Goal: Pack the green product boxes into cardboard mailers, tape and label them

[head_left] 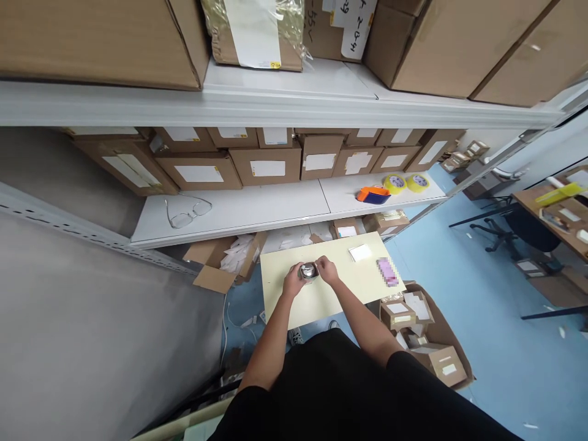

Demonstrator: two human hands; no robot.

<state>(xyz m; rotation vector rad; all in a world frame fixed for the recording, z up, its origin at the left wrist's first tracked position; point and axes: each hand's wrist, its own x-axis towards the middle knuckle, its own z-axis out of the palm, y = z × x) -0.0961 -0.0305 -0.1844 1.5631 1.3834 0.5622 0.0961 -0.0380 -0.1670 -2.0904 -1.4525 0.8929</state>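
Observation:
Over the pale yellow tabletop (280, 306), my left hand (294, 282) is wrapped around the left side of a small open box (309, 278). Something shiny, silver and dark, shows inside it; its kind is too small to make out. My right hand (327, 271) is closed, its fingertips pinched together at the box's upper right edge. Whatever lies between those fingertips is hidden. To the right on the tabletop lie a white pad or flat packet (359, 252) and a pink-purple item (387, 272), blurred out.
A grey shelf (257, 208) behind holds glasses (184, 217), an orange and blue tape dispenser (373, 195), yellow tape rolls (394, 183) and labelled cartons (266, 166). An open carton (215, 277) stands left of the tabletop; a large box of smaller boxes (459, 361) stands right.

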